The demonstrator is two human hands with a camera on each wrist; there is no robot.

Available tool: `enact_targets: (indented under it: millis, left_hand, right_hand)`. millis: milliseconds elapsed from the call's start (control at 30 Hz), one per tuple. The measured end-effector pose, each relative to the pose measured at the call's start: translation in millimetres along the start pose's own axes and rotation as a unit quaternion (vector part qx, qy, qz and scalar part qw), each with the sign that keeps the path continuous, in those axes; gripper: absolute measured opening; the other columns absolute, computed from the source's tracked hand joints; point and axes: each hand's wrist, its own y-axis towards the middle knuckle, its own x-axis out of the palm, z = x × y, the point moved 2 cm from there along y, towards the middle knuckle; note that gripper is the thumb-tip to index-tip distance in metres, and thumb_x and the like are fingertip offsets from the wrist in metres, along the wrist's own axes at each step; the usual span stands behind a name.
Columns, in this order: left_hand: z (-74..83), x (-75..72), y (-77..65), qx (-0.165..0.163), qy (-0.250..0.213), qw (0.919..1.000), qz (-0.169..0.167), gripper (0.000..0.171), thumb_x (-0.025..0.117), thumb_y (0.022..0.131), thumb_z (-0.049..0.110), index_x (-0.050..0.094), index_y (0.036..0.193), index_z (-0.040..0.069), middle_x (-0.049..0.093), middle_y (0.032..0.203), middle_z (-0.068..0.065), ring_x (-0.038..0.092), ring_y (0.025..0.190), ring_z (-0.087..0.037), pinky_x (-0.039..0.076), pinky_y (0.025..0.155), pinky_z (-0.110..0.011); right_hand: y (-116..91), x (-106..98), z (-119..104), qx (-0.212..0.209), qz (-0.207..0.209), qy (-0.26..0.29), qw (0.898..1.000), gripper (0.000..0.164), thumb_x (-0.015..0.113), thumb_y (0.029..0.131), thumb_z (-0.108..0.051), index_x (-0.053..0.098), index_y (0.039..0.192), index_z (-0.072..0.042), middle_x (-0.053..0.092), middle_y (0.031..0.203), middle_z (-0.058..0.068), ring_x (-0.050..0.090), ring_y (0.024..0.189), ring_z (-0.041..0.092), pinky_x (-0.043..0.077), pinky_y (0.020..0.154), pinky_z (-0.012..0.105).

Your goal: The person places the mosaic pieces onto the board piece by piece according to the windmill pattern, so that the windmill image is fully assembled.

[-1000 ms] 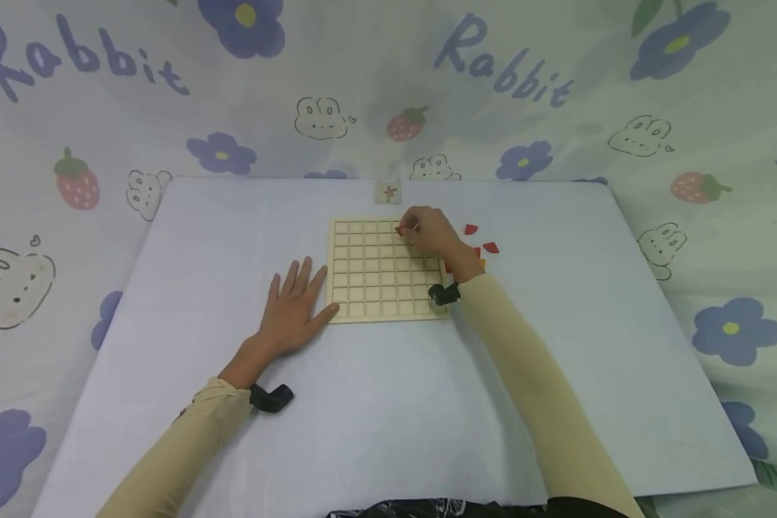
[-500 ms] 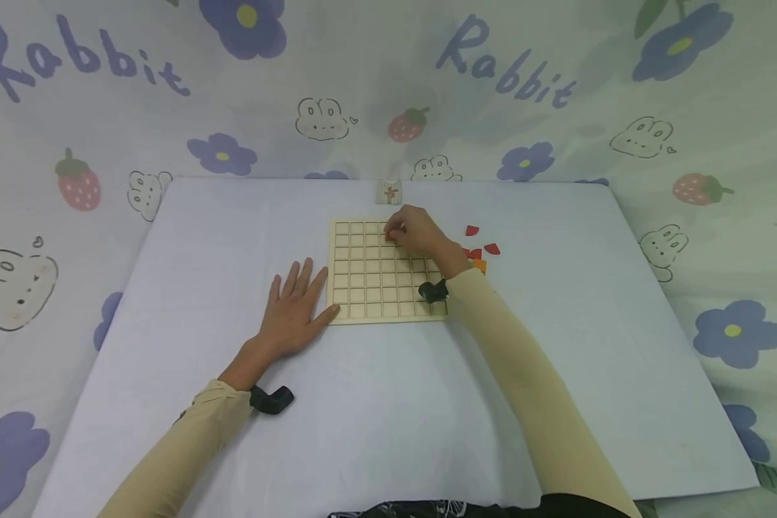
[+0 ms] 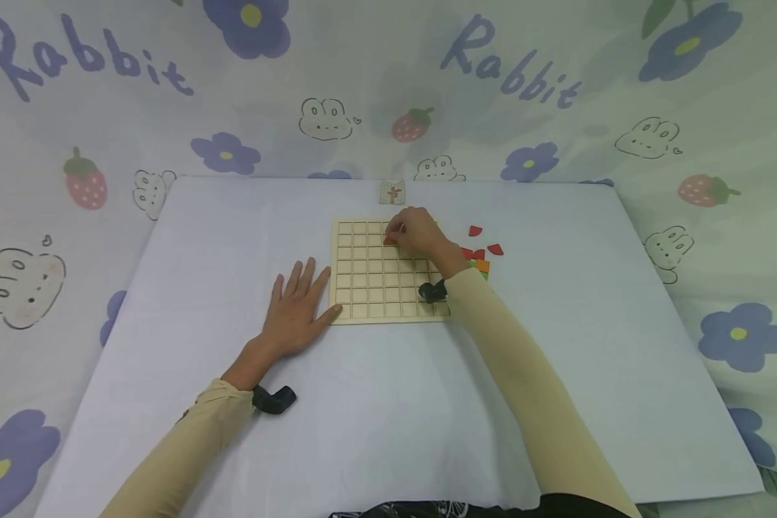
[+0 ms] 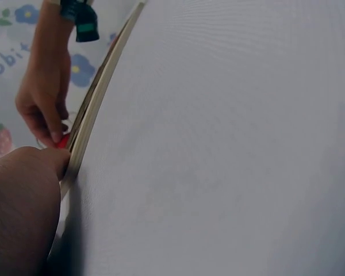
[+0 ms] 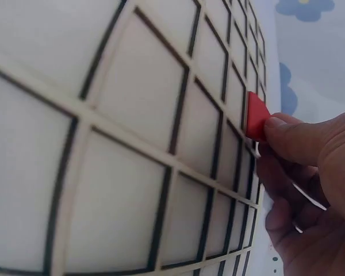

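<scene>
My right hand pinches a small red piece between thumb and fingers, over the upper middle of a wooden grid board. In the right wrist view the piece stands on edge at one of the board's square cells. The left hand lies flat with fingers spread on the white table, its thumb at the board's lower left corner. In the left wrist view the board's edge runs beside that thumb, and the right hand shows beyond with the red piece.
Right of the board lie loose red pieces, an orange piece and a bit of green, partly behind the right forearm. A small patterned card sits at the back of the white table. A printed cloth hangs behind.
The right hand has moved left over the board with the red piece, then lowered it slightly. More of the loose pieces at the right now show. The left hand has stayed in place.
</scene>
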Motion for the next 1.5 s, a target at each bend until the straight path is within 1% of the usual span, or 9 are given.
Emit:
enact_targets:
  millis: [267,367,533,700,833,1033,1167,1333,1500]
  left_hand:
    - [4.3,-1.1,-1.1,0.002,0.001,1.0,0.001,0.08,0.04,0.098,0.06,0.019,0.158,0.012,0.003,0.163,-0.016,-0.004,0.148,-0.034,-0.003,0.114,-0.058]
    - [5.2,-0.9,-1.4,0.005,-0.001,1.0,0.002,0.08,0.039,0.098,0.06,0.019,0.158,0.011,0.004,0.163,-0.017,-0.003,0.148,-0.035,-0.003,0.113,-0.058]
    - [5.9,0.5,-1.3,0.005,-0.001,1.0,0.002,0.08,0.039,0.099,0.06,0.019,0.158,0.01,0.003,0.163,-0.017,-0.004,0.148,-0.035,-0.004,0.113,-0.058]
    - [6.7,0.6,-1.0,0.003,0.0,1.0,0.0,0.08,0.04,0.099,0.059,0.019,0.158,0.01,0.003,0.163,-0.017,-0.004,0.148,-0.035,-0.004,0.114,-0.058]
    - [7.0,1.3,-1.1,0.002,0.002,1.0,0.001,0.08,0.041,0.098,0.059,0.019,0.158,0.011,0.003,0.163,-0.016,-0.004,0.148,-0.035,-0.004,0.114,-0.058]
    - [6.4,2.4,-0.8,0.002,0.001,1.0,0.007,0.08,0.04,0.098,0.06,0.02,0.158,0.012,0.003,0.163,-0.016,-0.004,0.149,-0.034,-0.003,0.114,-0.057]
    - [5.4,2.1,-0.7,0.0,0.003,0.9999,0.01,0.08,0.04,0.098,0.06,0.02,0.158,0.012,0.003,0.163,-0.015,-0.005,0.149,-0.033,-0.004,0.114,-0.057]
    - [4.2,2.2,-1.4,-0.001,0.005,0.9999,0.01,0.08,0.039,0.098,0.061,0.019,0.158,0.012,0.003,0.163,-0.015,-0.004,0.149,-0.034,-0.004,0.114,-0.058]
    - [3.7,3.4,-2.0,0.001,0.001,0.9999,0.011,0.079,0.039,0.098,0.06,0.02,0.158,0.011,0.003,0.163,-0.016,-0.004,0.148,-0.035,-0.004,0.113,-0.058]
  right_hand:
    - [-1.4,3.8,5.8,-0.007,-0.004,-0.029,1.0,0.017,0.063,0.097,-0.009,0.077,0.106,-0.005,0.067,0.108,0.006,0.059,0.106,0.022,0.047,0.092,0.035]
    - [-3.7,2.6,6.2,-0.004,0.0,-0.031,1.0,0.016,0.064,0.096,-0.01,0.077,0.106,-0.007,0.068,0.107,0.005,0.06,0.105,0.022,0.048,0.09,0.035]
    - [-7.8,0.1,4.7,-0.006,0.004,-0.033,0.999,0.016,0.064,0.096,-0.01,0.078,0.104,-0.007,0.07,0.106,0.005,0.062,0.102,0.022,0.05,0.085,0.035]
    - [-8.9,1.3,6.6,-0.007,0.013,-0.028,0.999,0.015,0.065,0.096,-0.011,0.078,0.101,-0.007,0.069,0.103,0.004,0.062,0.095,0.021,0.05,0.081,0.035]
    - [-10.6,2.4,10.3,-0.003,0.025,-0.028,0.999,0.015,0.064,0.097,-0.015,0.078,0.102,-0.011,0.068,0.105,0.001,0.061,0.094,0.018,0.049,0.081,0.035]
    - [-20.1,-10.0,19.1,0.007,0.048,-0.025,0.998,0.017,0.065,0.096,-0.019,0.076,0.105,-0.01,0.067,0.101,0.001,0.059,0.085,0.018,0.049,0.074,0.036]
    - [-28.5,-24.2,32.4,0.026,0.06,-0.038,0.997,0.02,0.066,0.095,-0.022,0.075,0.107,-0.009,0.065,0.098,0.003,0.057,0.082,0.021,0.048,0.072,0.037]
    - [-40.8,-39.2,55.0,0.069,0.063,-0.055,0.994,0.024,0.065,0.095,-0.023,0.073,0.112,-0.009,0.064,0.101,0.006,0.057,0.084,0.024,0.048,0.074,0.04]
    - [-52.5,-49.3,79.7,0.116,0.07,-0.065,0.989,0.029,0.065,0.093,-0.024,0.069,0.119,-0.01,0.062,0.106,0.008,0.055,0.092,0.027,0.048,0.081,0.044]
